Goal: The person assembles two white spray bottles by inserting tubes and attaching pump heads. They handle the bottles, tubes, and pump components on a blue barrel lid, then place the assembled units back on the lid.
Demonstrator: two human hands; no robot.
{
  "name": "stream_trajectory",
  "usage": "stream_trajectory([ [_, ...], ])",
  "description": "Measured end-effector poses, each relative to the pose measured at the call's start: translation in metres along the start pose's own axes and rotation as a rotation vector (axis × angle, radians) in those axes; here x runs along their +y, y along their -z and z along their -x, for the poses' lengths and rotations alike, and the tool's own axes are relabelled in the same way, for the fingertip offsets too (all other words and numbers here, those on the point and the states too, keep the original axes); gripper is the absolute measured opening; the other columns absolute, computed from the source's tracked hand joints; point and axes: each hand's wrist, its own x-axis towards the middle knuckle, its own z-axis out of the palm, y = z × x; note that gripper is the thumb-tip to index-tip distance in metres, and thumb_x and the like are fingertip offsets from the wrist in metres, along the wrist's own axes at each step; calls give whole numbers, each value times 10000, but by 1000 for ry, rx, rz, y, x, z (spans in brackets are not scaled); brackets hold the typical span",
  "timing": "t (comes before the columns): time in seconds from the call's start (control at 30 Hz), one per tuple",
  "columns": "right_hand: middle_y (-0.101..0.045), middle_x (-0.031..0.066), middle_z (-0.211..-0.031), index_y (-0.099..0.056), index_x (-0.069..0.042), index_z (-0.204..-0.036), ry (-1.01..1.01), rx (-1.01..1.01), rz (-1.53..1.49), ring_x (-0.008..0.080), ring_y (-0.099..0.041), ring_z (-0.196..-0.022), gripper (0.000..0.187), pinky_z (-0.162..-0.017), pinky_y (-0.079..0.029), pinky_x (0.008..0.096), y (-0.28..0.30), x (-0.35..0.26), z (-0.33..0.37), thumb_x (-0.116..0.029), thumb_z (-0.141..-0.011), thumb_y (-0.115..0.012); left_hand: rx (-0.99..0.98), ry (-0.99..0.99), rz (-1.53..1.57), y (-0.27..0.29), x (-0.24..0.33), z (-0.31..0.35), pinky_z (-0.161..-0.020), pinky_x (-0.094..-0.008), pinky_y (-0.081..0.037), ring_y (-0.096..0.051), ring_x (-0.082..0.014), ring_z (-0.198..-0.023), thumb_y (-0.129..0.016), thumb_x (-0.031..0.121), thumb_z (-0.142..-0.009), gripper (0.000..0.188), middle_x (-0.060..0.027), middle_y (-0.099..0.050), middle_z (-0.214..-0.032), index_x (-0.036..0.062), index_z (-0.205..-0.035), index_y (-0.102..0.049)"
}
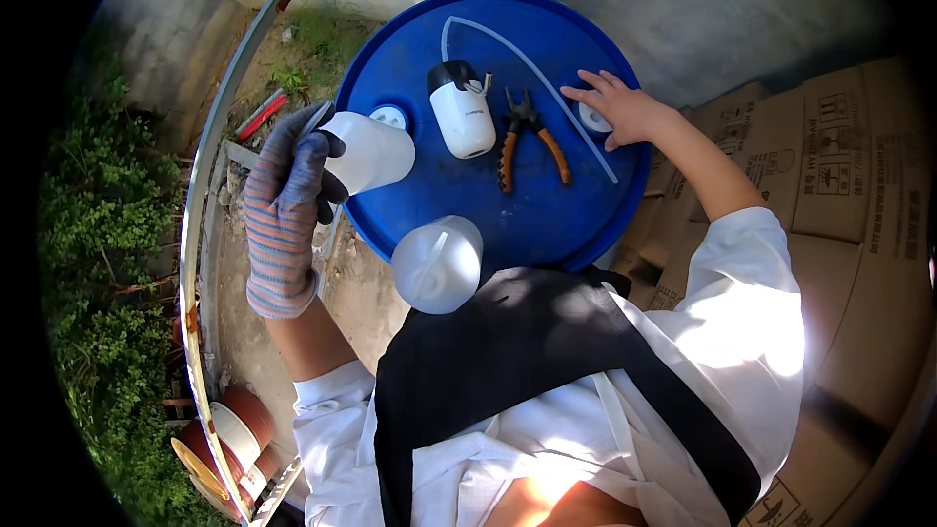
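Right hand (pixel 625 114) splayed, left hand (pixel 291 181) curled
Right's over a white cap (pixel 591 120), blue drum's (pixel 547 224) right edge; left's by a bottle (pixel 379 154), left edge, can't tell if gripping.

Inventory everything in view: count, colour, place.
Drum: one, blue, centre
White container: one, white, drum's left
Translucent container: one, whitish, below centre
Device: one, white-black, on drum
Tube: one, translucent, on drum
Pliers: one, black-orange, on drum
Caps: two, white, drum top
Cartons: several, brown, right
Wall: one, grey, top
Rail: one, pale, left
Plants: many, green, left
Round objects: count unclear, reddish-brown, lower left
Apron: one, black, lower centre
Shirt: one, white, below
Left hand: one, striped glove, gripping white container
Right hand: one, bare, over cap
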Motion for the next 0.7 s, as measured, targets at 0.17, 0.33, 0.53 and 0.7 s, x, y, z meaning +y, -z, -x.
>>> stream_trajectory([
  [0.17, -514, 154, -1254, -467, -212, -1370, -318, -243, -293, 345, -554, -1122, 804, -899, -511, 425, 24, -15, -6, -328, -670, -845, 12, -1, 1, -2, 0, 3, -494, -180, -371, -534, -37, -597, -533, 180, -973, 307, 10, -656, -896, 52, -1240, -614],
  [0.33, -516, 108, -1210, -527, -171, -1236, 122, -191, -83, 322, -546, -1098, 604, -905, -508, 397, 36, 3, -4, -158, -701, -807, 57, 23, -28, -4, 1, 3, -498, -179, -371, -544, -35, -616, -540, 179, -971, 313, 13, -657, -902, 56, -1248, -613],
  [0.53, -515, 75, -1167, -532, -123, -1115, 410, 205, -16, 291, -530, -1054, 481, -904, -490, 377, 52, 10, -9, 30, -698, -714, 97, 11, -81, -10, 0, 2, -507, -180, -378, -546, -42, -622, -550, 183, -960, 321, 7, -659, -906, 55, -1248, -616],
  [0.7, -542, 104, -1102, -525, -82, -1035, -60, 196, -751, 266, -594, -932, 277, -789, -486, 367, 20, 37, -40, -56, -796, -662, 73, -1, -74, -10, -2, 2, -514, -187, -390, -549, -47, -634, -561, 190, -954, 321, 0, -663, -909, 61, -1241, -622],
])
